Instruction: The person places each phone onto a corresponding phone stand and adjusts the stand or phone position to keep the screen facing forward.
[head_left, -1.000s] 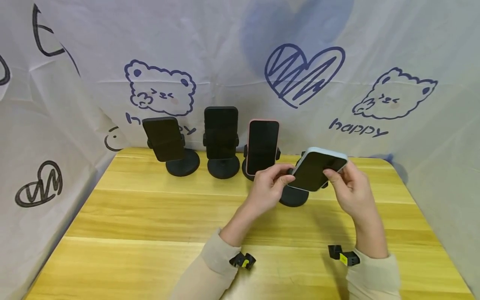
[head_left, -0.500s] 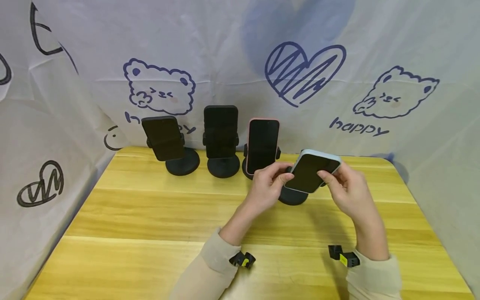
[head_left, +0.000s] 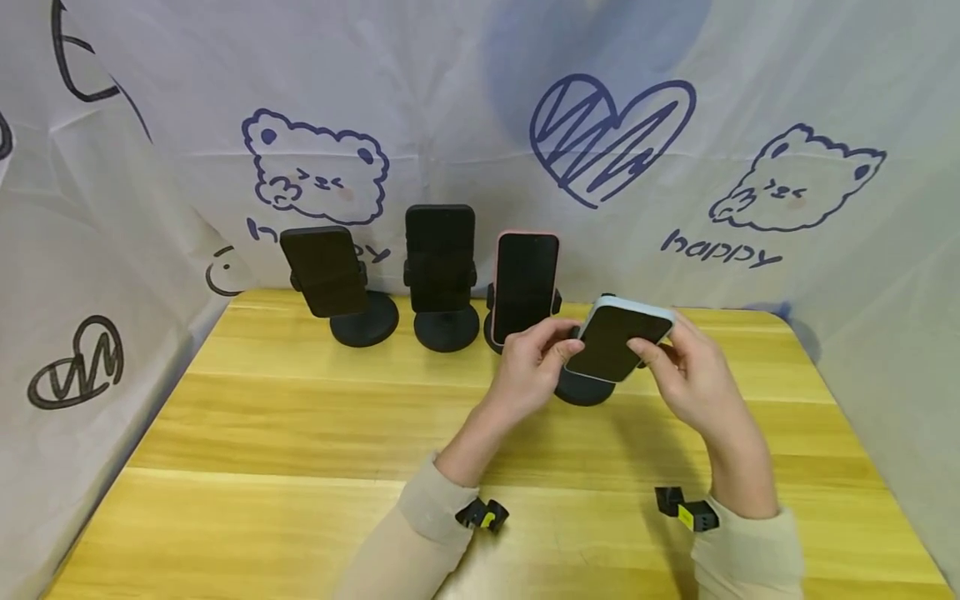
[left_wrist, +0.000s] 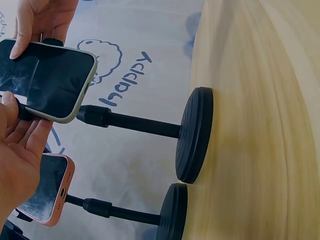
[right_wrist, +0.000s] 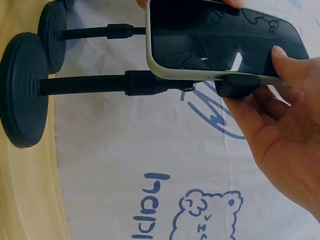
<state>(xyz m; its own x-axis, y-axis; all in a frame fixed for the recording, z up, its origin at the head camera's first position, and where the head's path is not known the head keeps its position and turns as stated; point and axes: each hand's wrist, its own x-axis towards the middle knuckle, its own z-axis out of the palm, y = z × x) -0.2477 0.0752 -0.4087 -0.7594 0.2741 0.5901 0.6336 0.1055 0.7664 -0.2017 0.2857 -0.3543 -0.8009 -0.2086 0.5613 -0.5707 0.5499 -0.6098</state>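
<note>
A smartphone in a pale blue-white case (head_left: 618, 340) leans at a tilt in the clamp of a black phone stand (head_left: 585, 390). My left hand (head_left: 531, 367) holds its left edge by the clamp arm, thumb in front and fingers behind. On the other long edge, my right hand (head_left: 697, 379) grips the phone, thumb on the screen. In the right wrist view, the fingers pass behind a black clamp pad (right_wrist: 237, 86) pressed to the phone's side. The phone's back and most of the clamp are hidden.
To the left stand a pink-cased phone (head_left: 527, 283) and two black phones (head_left: 440, 258) (head_left: 324, 272), each on a round-based stand. The wooden table (head_left: 285, 433) meets a white cloth backdrop (head_left: 450, 100) with drawings behind the stands.
The pale-cased phone has shifted slightly left and its tilt has eased a little. My right hand has moved left with it, while my left hand stays at the clamp.
</note>
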